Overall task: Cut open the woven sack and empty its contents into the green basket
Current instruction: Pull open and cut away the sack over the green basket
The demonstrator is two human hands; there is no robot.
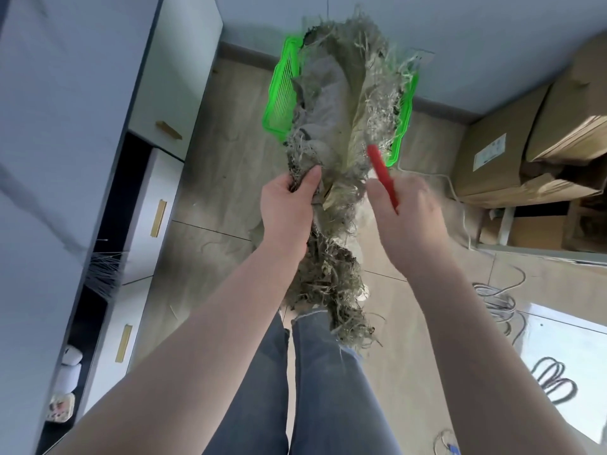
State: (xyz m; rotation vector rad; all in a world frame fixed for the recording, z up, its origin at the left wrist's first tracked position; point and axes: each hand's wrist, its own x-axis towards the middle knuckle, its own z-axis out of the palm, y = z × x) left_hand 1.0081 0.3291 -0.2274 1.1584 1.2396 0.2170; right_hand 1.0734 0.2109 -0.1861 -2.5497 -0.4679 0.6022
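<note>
Left hand [289, 205]: fingers clamping the frayed woven sack [331, 126].
Right hand [404, 208]: fingers closing around a red-handled cutter [382, 174].
Sack: hanging over the green basket [279, 93] at 12 o'clock.

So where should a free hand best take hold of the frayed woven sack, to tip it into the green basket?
Probably at the bunched neck beside the left hand, coming from the near side. There the woven sack narrows to a graspable twist, while its far end flares, frayed, over the green basket.
</note>
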